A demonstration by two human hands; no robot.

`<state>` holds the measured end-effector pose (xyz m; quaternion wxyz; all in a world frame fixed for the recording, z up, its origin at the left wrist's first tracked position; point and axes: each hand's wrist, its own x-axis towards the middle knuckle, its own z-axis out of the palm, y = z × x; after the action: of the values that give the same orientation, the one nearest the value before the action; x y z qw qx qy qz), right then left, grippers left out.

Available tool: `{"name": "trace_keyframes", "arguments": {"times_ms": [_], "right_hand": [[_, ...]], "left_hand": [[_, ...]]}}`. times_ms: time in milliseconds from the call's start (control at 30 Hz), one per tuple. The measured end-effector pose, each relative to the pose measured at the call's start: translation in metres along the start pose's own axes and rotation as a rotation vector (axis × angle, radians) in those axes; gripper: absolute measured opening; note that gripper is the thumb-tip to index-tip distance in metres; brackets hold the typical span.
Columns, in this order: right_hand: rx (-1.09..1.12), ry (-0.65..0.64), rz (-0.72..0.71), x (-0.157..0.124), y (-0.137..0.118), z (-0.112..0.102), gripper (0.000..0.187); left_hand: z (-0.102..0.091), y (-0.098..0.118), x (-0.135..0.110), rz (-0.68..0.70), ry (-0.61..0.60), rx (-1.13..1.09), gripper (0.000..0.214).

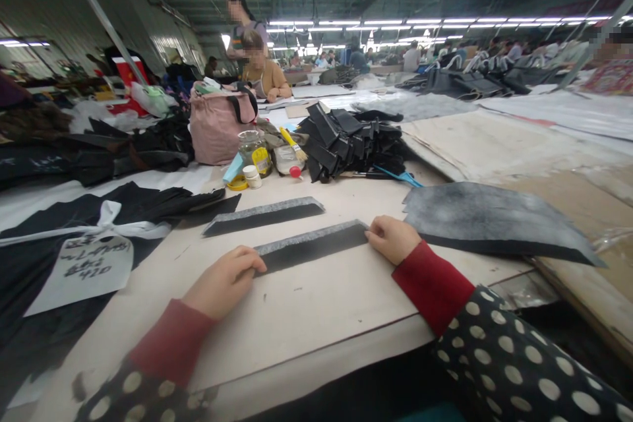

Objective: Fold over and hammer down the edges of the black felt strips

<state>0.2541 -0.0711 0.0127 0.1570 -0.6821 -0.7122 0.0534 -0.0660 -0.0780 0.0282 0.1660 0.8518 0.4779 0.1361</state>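
Note:
A black strip with a grey band along its far edge point(314, 246) lies on the pale board point(316, 316). My left hand point(225, 283) pinches the strip's left end, its fingers closed. At the right end, my right hand point(394, 239) grips the corner between thumb and curled fingers. Just beyond lies a second, similar strip point(264, 216), apart from both hands. To the right of my right hand rests a larger grey piece with a black near edge point(494, 217).
Behind the strips stand a glass jar point(254, 151), a white bottle point(252, 176), a yellow brush point(293, 143) and a pile of black pieces point(351, 138). A pink bag point(220, 125) is further back. Tied black material with a paper tag point(84, 270) lies left. A person point(270, 72) sits opposite.

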Motion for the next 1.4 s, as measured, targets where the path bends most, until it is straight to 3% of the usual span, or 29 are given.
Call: {"name": "trace_keyframes", "arguments": {"times_ms": [467, 567, 667, 833, 1000, 1133, 1233, 1333, 1400], "right_hand": [[-0.030, 0.019, -0.023, 0.001, 0.001, 0.005, 0.012], [-0.041, 0.083, -0.055, -0.001, 0.000, 0.003, 0.007], [-0.049, 0.162, -0.072, -0.003, -0.001, 0.000, 0.017], [-0.061, 0.069, -0.235, -0.004, 0.000, -0.002, 0.021], [-0.066, 0.013, -0.240, -0.004, 0.007, -0.002, 0.022], [-0.026, 0.012, -0.231, -0.005, 0.010, 0.000, 0.022], [0.002, 0.020, -0.223, -0.005, 0.010, 0.001, 0.023], [0.020, 0.025, -0.219, -0.005, 0.009, 0.003, 0.023], [0.024, 0.035, -0.218, -0.005, 0.009, 0.004, 0.022]], "left_hand": [[-0.003, 0.002, 0.000, -0.041, -0.060, 0.039, 0.023], [-0.004, 0.004, -0.001, -0.047, -0.076, 0.071, 0.023], [-0.006, 0.006, -0.002, -0.052, -0.082, 0.126, 0.022], [-0.010, 0.011, -0.004, -0.068, -0.130, 0.257, 0.027], [-0.019, 0.021, 0.002, -0.057, -0.231, 0.453, 0.029], [-0.022, 0.041, 0.019, -0.023, -0.324, 0.637, 0.024], [-0.008, 0.069, 0.045, 0.051, -0.266, 0.643, 0.022], [0.023, 0.099, 0.079, 0.268, -0.148, 0.466, 0.024], [0.044, 0.111, 0.099, 0.338, -0.073, 0.369, 0.022]]}}
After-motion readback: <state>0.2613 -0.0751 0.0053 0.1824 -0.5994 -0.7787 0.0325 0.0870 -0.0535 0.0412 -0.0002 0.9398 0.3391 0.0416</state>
